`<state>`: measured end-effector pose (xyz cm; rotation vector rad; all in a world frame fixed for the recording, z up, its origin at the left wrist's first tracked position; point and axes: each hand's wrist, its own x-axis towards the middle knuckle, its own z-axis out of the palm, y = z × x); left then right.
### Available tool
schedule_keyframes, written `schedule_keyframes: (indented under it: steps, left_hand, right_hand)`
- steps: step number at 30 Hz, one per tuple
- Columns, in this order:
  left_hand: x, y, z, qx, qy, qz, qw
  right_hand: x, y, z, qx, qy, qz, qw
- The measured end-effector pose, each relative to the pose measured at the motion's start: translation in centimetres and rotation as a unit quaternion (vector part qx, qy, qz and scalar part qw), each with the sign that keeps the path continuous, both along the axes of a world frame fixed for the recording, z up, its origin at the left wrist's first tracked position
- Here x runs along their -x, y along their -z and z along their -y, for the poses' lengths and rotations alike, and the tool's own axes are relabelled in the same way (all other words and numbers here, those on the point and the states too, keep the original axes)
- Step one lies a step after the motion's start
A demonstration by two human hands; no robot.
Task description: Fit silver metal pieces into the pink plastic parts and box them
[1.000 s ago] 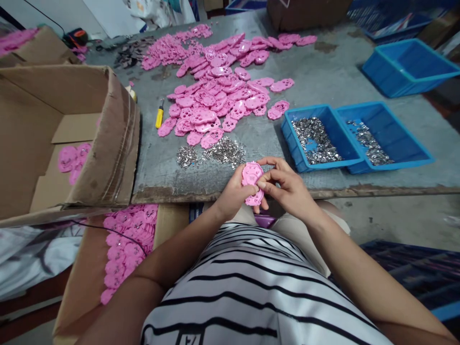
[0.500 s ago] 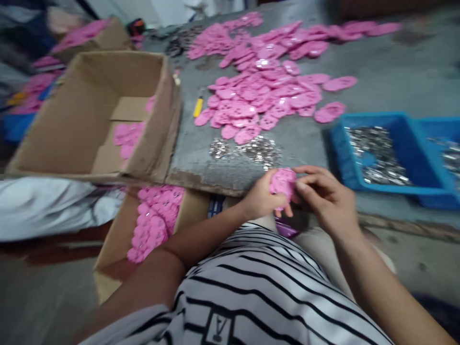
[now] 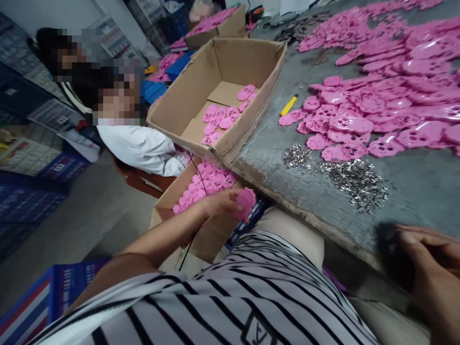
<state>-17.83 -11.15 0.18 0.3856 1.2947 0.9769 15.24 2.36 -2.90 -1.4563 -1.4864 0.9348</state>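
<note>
My left hand (image 3: pixel 221 203) is closed on a pink plastic shell (image 3: pixel 246 201), held below the table edge, beside a low cardboard box (image 3: pixel 168 207) filled with pink shells (image 3: pixel 206 184). My right hand (image 3: pixel 429 266) rests at the lower right by the table's front edge; it is blurred, its fingers seem loosely curled, and nothing shows in them. A large heap of pink shells (image 3: pixel 377 100) covers the grey table (image 3: pixel 413 191). Two small piles of silvery metal bits (image 3: pixel 354 179) lie near the front edge.
An open cardboard box (image 3: pixel 215 86) with a few pink shells sits on the table's left end. A yellow tool (image 3: pixel 289 104) lies beside it. A seated person in white (image 3: pixel 140 146) is at the left. Blue crates (image 3: pixel 28 297) stand on the floor.
The view has swung left. My left hand carried the pink shell away from my right hand, down and left to the low box. My right hand let go and dropped to the right.
</note>
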Motion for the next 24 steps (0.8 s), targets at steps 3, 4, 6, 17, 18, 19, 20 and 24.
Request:
schedule_keyframes:
  steps: [3,4,6,17,18,19,20,24]
  left_hand:
    - [4.6,1.3,2.1,0.073,-0.172,-0.133,0.973]
    - [5.9,1.8,2.4,0.079,-0.215,-0.166,0.959]
    - [7.9,3.0,2.5,0.094,-0.283,-0.223,0.928]
    - [9.7,6.3,-0.1,0.167,-0.294,-0.372,0.864]
    - [9.7,6.3,-0.3,0.173,-0.282,-0.379,0.864]
    - [9.8,6.4,-0.4,0.180,-0.269,-0.386,0.864]
    - [9.8,6.5,-0.5,0.186,-0.256,-0.392,0.864]
    - [10.0,6.7,-0.8,0.205,-0.210,-0.417,0.860]
  right_hand:
    - [-0.2,0.5,-0.5,-0.011,0.001,0.009,1.000]
    - [-0.2,0.6,-0.6,-0.019,-0.004,0.013,1.000]
    - [-0.3,0.8,-0.7,-0.032,-0.012,0.018,0.999]
    - [0.3,-0.5,0.6,-0.020,-0.006,0.015,1.000]
    - [0.4,-0.6,0.6,-0.021,-0.005,0.017,1.000]
    - [0.4,-0.6,0.6,-0.021,-0.005,0.019,1.000]
    - [0.5,-0.7,0.5,-0.022,-0.004,0.021,1.000]
    - [0.4,-0.6,0.2,-0.021,-0.008,0.027,0.999]
